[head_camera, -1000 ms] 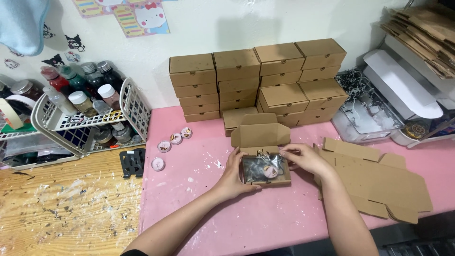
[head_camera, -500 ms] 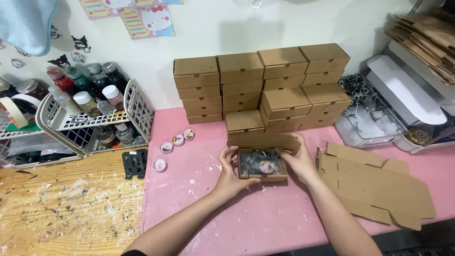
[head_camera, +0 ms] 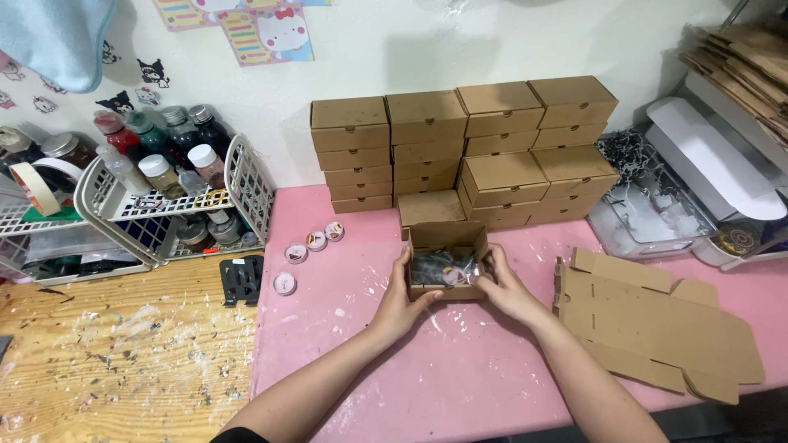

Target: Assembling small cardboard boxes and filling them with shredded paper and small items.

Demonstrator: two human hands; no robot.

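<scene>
Pink tabletop against a white wall, small open cardboard box sitting mid-table before stacked closed boxes, left hand gripping its left side, right hand clasping its right side, flat cardboard blank lying just right.

The dark contents of the open cardboard box are too blurred to identify, and both forearms leave the bottom edge.
</scene>
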